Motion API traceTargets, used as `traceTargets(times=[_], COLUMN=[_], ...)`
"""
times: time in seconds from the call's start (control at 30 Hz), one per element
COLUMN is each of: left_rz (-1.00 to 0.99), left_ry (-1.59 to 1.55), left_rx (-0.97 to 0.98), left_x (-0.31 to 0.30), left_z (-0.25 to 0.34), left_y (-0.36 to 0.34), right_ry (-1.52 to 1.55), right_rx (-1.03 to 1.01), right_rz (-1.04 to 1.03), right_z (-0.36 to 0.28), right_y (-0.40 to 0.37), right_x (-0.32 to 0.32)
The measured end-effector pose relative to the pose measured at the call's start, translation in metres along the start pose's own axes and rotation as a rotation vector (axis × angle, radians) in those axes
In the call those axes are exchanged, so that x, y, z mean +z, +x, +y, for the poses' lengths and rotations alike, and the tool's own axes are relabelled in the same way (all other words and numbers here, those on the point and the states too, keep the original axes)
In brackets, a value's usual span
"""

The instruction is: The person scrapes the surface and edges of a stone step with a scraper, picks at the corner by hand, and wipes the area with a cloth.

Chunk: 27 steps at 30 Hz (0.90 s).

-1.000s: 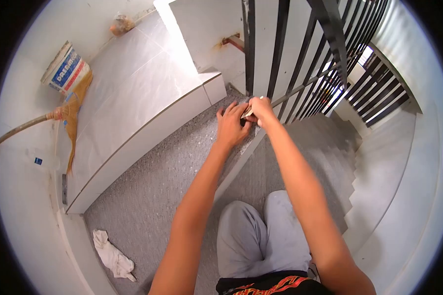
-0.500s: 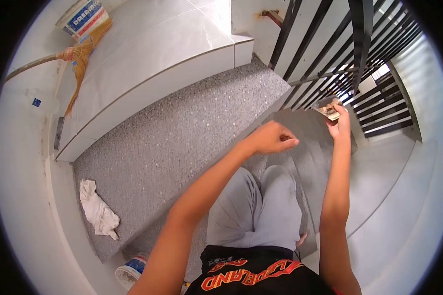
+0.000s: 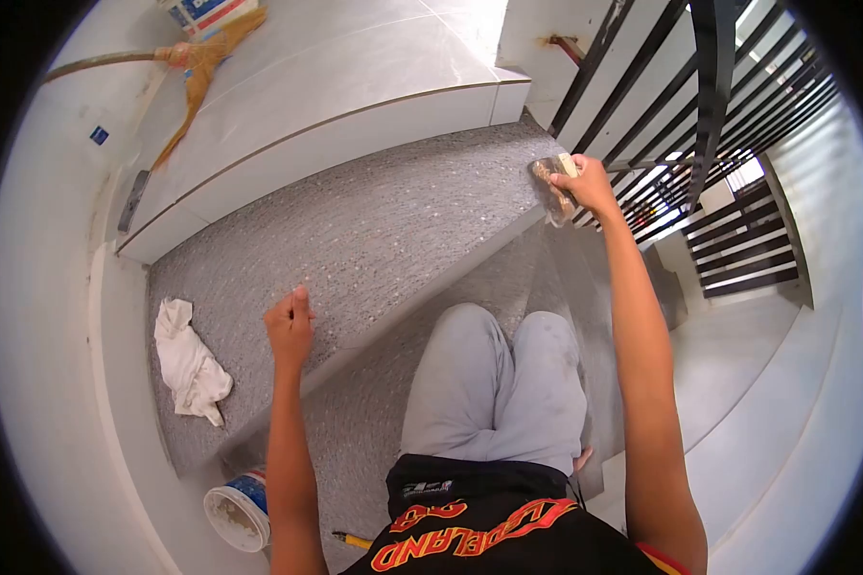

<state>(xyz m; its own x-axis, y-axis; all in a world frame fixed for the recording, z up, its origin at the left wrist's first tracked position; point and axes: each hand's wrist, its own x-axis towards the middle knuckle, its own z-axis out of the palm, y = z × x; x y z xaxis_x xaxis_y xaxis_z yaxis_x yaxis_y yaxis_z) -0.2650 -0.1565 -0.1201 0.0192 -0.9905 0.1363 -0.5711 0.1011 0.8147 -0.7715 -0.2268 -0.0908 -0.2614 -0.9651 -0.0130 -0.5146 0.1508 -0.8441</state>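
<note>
**Right hand (image 3: 585,182) and flat tool (image 3: 548,182) at the speckled step's (image 3: 384,206) railing end**

Taking the speckled step as our landmark, we find the black railing (image 3: 711,96) rising beside its right end and the white riser (image 3: 355,120) running along its back. A crumpled white cloth (image 3: 190,364) lies on its left end. The left hand (image 3: 290,326) hovers by its front edge, on the cloth's side, curled into a loose fist with nothing showing in it; we judge it well apart from the flat tool. The right hand is the nearer one, fingers pinched on the flat tool's pale grip at the step's right front corner. From those fingers the broad part spreads leftward, over that corner; its long axis seems to us to run the same way.

Behind the step, the upper bucket (image 3: 206,17) is cut off by the top of our view. Below its left end, the lower bucket (image 3: 251,487) sits against the line of the left forearm (image 3: 292,460). Below its front, the shirt (image 3: 479,527) hides part of a yellow item (image 3: 357,541). We cannot tell whether the flat tool's edge touches the step.
</note>
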Motion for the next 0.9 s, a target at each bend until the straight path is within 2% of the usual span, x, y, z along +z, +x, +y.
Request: traceTargets(times=[0.07,0.1,0.13,0.17,0.2,0.23,0.27,0.3,0.33,0.4,0.47,0.5,0.53,0.57,0.6,0.67,0.7,0.77,0.8,0.87,0.9], left_rz=[0.088,0.095,0.124,0.15,0.152,0.117,0.082,0.02,-0.044,-0.104,-0.105,-0.092,-0.264,-0.386,-0.7,-1.608,-1.611,-0.786,-0.806,-0.573,-0.584], left_ry=[-0.009,-0.011,0.059,0.129,0.124,0.248,0.372,0.494,0.615,0.839,0.634,0.498,0.444,0.3,0.173,-0.299,-0.297,-0.553,-0.543,-0.546,-0.525], left_rx=[-0.03,-0.034,0.087,0.209,0.209,0.237,0.264,0.197,0.127,-0.043,0.101,0.285,0.342,0.572,0.737,0.206,0.21,0.261,0.258,0.276,0.279], left_x=[-0.014,-0.022,-0.032,-0.039,-0.043,-0.045,-0.04,-0.023,-0.006,0.043,0.102,0.142,0.163,0.195,0.212,0.227,0.221,0.207,0.201,0.189,0.188], left_z=[-0.008,-0.009,-0.006,-0.006,-0.012,-0.02,-0.027,-0.038,-0.044,0.01,0.037,0.048,0.086,0.1,0.121,0.15,0.154,0.155,0.153,0.149,0.146], left_y=[-0.015,-0.014,-0.011,-0.006,0.002,0.015,0.028,0.044,0.06,0.069,0.072,0.064,0.051,0.037,0.029,0.025,0.014,-0.024,-0.038,-0.057,-0.064], right_ry=[-0.123,-0.09,-0.058,-0.047,-0.098,-0.291,-0.372,-0.255,-0.222,-0.195,-0.046,-0.027,-0.007,0.104,0.214,0.27,0.352,0.465,0.472,0.247,0.202], right_rx=[0.022,0.048,0.075,0.031,-0.033,-0.152,-0.521,-0.627,-0.579,-0.527,-0.333,-0.2,-0.067,-0.006,0.048,0.044,0.061,0.03,0.047,0.113,0.169], right_rz=[0.016,0.018,0.02,-0.11,-0.305,-0.481,-0.588,-0.741,-0.772,-0.806,-0.556,-0.467,-0.377,-0.245,-0.113,0.204,0.352,0.585,0.597,0.546,0.414], right_z=[0.021,0.009,-0.002,-0.011,-0.033,-0.056,-0.052,-0.078,-0.087,-0.095,-0.086,-0.08,-0.073,-0.062,-0.053,-0.047,-0.034,-0.015,-0.014,-0.014,-0.025], right_y=[0.029,0.026,0.023,0.02,-0.004,-0.038,-0.065,-0.1,-0.128,-0.162,-0.182,-0.187,-0.193,-0.198,-0.202,-0.212,-0.215,-0.225,-0.233,-0.242,-0.245], right_x=[0.009,0.017,0.031,0.051,0.073,0.098,0.122,0.122,0.118,0.106,0.075,0.058,0.041,0.028,0.015,-0.009,-0.017,-0.018,-0.012,0.011,0.028])
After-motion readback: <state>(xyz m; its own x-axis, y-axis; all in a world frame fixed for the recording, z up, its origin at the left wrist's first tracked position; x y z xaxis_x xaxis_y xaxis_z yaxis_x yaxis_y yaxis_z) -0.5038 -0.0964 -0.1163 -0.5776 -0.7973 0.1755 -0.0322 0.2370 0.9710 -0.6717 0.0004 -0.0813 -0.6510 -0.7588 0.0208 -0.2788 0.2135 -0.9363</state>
